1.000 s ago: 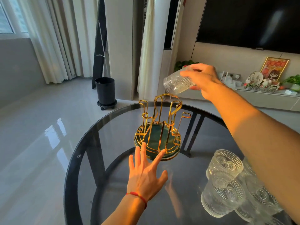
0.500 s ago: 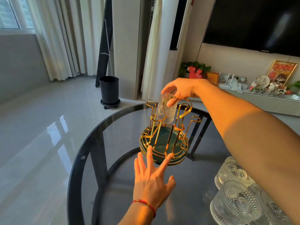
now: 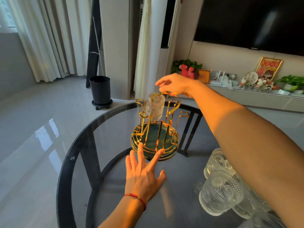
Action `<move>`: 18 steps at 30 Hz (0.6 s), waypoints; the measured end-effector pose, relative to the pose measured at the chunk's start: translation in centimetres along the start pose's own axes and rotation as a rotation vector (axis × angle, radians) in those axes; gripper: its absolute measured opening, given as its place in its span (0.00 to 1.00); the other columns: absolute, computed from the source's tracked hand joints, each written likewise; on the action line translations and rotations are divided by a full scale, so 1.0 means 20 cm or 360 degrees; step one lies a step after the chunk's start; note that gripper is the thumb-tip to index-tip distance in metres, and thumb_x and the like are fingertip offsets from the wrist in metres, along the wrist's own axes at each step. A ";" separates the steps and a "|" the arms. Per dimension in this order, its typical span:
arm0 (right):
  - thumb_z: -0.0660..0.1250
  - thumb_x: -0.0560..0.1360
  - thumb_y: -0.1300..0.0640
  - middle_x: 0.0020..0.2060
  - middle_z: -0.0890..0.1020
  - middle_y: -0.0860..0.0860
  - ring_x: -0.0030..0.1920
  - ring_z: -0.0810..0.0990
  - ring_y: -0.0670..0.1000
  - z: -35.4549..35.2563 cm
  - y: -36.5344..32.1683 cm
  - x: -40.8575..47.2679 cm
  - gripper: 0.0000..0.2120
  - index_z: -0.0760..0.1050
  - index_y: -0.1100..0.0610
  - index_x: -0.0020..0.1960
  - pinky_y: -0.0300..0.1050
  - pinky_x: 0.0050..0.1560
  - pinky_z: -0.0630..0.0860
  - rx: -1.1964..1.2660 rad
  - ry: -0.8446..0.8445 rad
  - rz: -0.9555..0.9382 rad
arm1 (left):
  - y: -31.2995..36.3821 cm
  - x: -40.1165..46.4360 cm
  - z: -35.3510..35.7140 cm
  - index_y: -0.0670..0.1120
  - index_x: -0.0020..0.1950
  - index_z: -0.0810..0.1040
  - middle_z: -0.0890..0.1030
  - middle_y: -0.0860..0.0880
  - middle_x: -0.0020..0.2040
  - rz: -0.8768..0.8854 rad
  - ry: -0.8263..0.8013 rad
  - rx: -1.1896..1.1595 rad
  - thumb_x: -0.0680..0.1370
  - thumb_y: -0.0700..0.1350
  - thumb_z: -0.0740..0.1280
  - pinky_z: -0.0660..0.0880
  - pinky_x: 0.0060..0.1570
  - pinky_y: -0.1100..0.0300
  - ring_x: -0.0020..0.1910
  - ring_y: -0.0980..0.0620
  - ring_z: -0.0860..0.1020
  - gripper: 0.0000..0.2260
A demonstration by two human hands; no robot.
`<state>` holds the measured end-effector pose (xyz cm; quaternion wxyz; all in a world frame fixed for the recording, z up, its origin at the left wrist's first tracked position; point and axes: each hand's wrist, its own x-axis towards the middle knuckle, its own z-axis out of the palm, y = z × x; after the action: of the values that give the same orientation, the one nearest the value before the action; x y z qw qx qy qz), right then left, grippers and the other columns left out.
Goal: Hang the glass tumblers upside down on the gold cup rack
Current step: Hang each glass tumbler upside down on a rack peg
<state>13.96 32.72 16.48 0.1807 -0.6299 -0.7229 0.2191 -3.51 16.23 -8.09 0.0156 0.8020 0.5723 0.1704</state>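
While glass tumbler (image 3: pixel 155 107) hung inverted on far prong of gold cup rack (image 3: pixel 155 129), long axis near vertical, right hand (image 3: pixel 174 84) hovered just above it, fingers loosely open, empty. Left hand (image 3: pixel 144 176) flat, splayed on bench (image 3: pixel 85 145), fingertips at rack base. Remaining tumblers (image 3: pixel 220 186) sat near right, closer to right arm.

Both forearms are bare, with no sleeve in view on either. The left hand (image 3: pixel 142 176) wears a thin red cord bracelet (image 3: pixel 136 197) around the wrist, with a small gold-coloured bead or link on it. The right hand (image 3: pixel 175 85) and its wrist carry no ring, watch or band that shows.
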 end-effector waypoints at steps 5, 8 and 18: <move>0.68 0.78 0.61 0.60 0.82 0.53 0.58 0.80 0.51 0.05 0.14 -0.45 0.13 0.82 0.55 0.62 0.45 0.55 0.75 -0.0130 0.0591 -0.0082 | 0.04 0.00 -0.04 0.67 0.79 0.49 0.52 0.38 0.80 0.0000 -0.0030 0.0109 0.77 0.69 0.55 0.64 0.70 0.42 0.73 0.38 0.62 0.31; 0.66 0.76 0.62 0.57 0.83 0.53 0.55 0.81 0.52 0.10 0.22 -0.75 0.13 0.84 0.55 0.58 0.43 0.53 0.74 -0.0189 0.0802 -0.0078 | 0.12 -0.03 -0.12 0.63 0.78 0.60 0.61 0.39 0.77 -0.0073 0.0001 0.0141 0.76 0.67 0.62 0.73 0.58 0.47 0.65 0.40 0.69 0.31; 0.68 0.76 0.61 0.47 0.89 0.49 0.47 0.86 0.50 0.34 0.45 -1.45 0.09 0.85 0.53 0.51 0.51 0.54 0.81 0.0003 0.1011 0.0221 | 0.70 -0.32 -0.31 0.50 0.69 0.69 0.69 0.53 0.63 0.0341 -0.0064 -0.1396 0.67 0.43 0.69 0.70 0.65 0.59 0.62 0.55 0.69 0.30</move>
<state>21.88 4.41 6.25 0.3824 -0.7143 -0.5856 0.0241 5.62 4.45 -0.75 0.3473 0.7774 0.3593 0.3820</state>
